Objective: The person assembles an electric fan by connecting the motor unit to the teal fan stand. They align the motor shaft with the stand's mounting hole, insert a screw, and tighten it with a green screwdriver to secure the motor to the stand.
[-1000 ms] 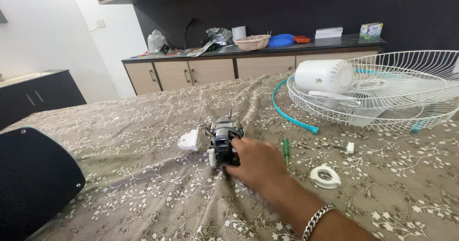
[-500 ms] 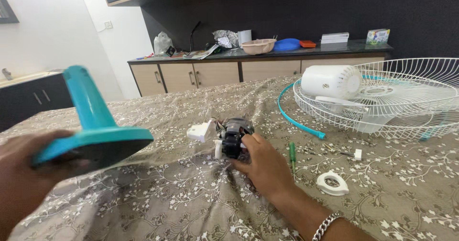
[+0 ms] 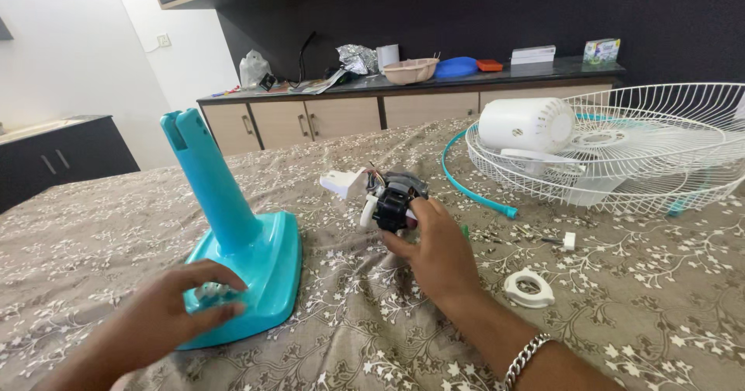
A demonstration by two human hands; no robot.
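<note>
The left hand (image 3: 167, 313) rests on the near edge of the teal fan stand (image 3: 240, 243), fingers curled together on its flat base; the stand's column rises tilted toward the far left. Just right of the stand, the right hand (image 3: 434, 247) holds the fan motor (image 3: 394, 201) lifted off the patterned cloth (image 3: 349, 329), fingers clamped round its dark body, a white bracket (image 3: 344, 183) sticking out on the stand's side. Farther right of the stand lie a white ring piece (image 3: 529, 288), a teal hoop (image 3: 469, 189) and a white wire fan guard (image 3: 660, 150) holding a white motor cover (image 3: 524, 123).
</note>
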